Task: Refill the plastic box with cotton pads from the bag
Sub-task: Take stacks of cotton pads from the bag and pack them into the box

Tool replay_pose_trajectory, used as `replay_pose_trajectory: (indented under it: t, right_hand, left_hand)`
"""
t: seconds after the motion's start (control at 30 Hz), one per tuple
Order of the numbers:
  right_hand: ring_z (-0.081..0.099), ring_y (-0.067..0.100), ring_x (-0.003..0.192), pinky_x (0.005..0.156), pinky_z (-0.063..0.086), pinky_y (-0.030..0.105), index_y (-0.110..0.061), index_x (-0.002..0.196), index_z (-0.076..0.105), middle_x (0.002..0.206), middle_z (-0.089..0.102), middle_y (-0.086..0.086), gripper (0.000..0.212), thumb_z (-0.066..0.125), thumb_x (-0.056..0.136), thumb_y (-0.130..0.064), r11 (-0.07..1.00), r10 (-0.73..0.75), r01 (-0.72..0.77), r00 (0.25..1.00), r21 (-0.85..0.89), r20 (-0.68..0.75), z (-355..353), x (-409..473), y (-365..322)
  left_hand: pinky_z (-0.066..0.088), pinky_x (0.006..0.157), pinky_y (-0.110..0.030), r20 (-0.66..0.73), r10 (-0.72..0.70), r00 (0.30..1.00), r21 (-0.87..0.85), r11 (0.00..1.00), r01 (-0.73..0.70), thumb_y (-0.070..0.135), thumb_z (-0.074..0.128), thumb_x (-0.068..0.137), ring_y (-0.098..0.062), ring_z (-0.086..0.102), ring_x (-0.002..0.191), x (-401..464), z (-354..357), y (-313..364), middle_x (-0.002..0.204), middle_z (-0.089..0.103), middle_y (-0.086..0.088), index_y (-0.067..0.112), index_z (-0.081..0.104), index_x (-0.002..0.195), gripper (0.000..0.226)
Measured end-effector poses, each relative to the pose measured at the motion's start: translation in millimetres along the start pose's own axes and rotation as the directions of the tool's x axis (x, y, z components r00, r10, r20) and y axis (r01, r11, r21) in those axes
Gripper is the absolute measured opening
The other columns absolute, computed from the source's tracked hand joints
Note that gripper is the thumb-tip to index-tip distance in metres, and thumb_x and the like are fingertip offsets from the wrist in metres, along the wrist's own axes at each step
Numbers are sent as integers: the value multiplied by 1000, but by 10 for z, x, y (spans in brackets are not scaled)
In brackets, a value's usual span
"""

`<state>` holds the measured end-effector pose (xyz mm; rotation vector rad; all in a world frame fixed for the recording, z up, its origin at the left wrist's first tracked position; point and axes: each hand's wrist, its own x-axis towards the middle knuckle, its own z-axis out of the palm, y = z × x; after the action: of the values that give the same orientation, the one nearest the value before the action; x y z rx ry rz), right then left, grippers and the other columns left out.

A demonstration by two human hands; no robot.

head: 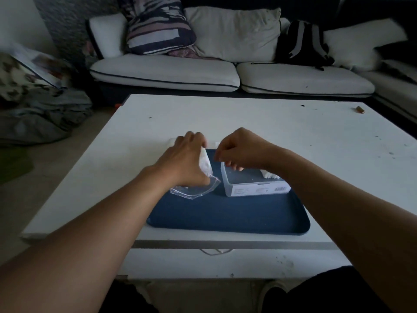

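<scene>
Head view: the clear crinkled plastic bag [198, 177] of white cotton pads is held in the left grip [182, 161]; the translucent rectangular plastic box [252, 184] sits under the right grip [237, 150], loosely curled, apparently empty. Pads are best drawn out with the bag pinned flat.

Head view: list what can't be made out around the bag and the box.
- Cotton pads left in the bag: left hand covers most of it.
- Box contents: right hand and forearm hide the far part.
- Whether the right fingers hold a pad: curled, unclear.
- Box label text: too small.
</scene>
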<state>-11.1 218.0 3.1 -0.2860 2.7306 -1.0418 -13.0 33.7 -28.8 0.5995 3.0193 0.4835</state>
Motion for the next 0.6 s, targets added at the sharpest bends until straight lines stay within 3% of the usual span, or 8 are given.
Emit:
replay_pose_trajectory:
  t: [0.1,0.2,0.27,0.37,0.47,0.53,0.6]
  right_hand:
    - [65,4,80,72,46,13,-20,101,81,85,74,-12,17,70,88,-21,956,-105,163,966,-244,235,228,-65,-164]
    - [60,18,114,81,37,18,-23,134,64,127,66,-1,38,61,96,-20,843,-14,196,939,-501,344,427,-24,-150]
    - [54,24,125,89,39,27,-30,149,44,142,56,3,53,57,98,-22,806,4,162,960,-569,279,483,20,-135]
    - [56,29,123,84,41,33,-38,153,32,138,57,7,57,53,100,-34,783,-59,126,990,-609,128,505,105,-152]
    - [48,28,123,89,43,36,-38,145,45,135,49,8,49,54,98,-45,674,-183,87,982,-734,-52,543,175,-193]
    - [35,29,130,97,40,39,-36,136,55,141,38,7,46,60,93,-50,619,-312,79,938,-781,-153,574,216,-211]
    - [26,30,139,103,38,42,-34,133,59,149,32,5,47,65,89,-50,662,-362,114,914,-741,-183,611,247,-208]
  left_hand:
    - [49,90,-44,117,-205,972,107,975,193,46,85,60,-27,41,121,-101,31,-205,129,35,-4,17,29,132,96]
    - [50,87,-43,121,-363,924,68,932,357,44,80,73,-34,54,113,-122,134,-323,125,47,-11,12,21,137,93]
    - [52,80,-41,144,-409,901,-29,909,417,31,69,86,-34,60,103,-105,157,-356,115,56,-12,11,14,140,79]
    - [45,74,-36,131,-417,900,-192,880,435,16,50,96,-34,60,102,-69,173,-370,118,59,-15,7,23,145,57]
    - [42,75,-33,-24,-422,906,-289,871,398,11,39,99,-32,58,97,-36,146,-399,120,63,-18,4,54,119,26]
    - [42,78,-32,-121,-426,897,-318,872,371,13,37,101,-35,59,102,-26,117,-404,118,65,-18,3,61,114,29]
    - [42,79,-31,-195,-422,886,-334,877,344,16,36,103,-36,62,103,-25,102,-378,114,67,-15,4,65,114,33]
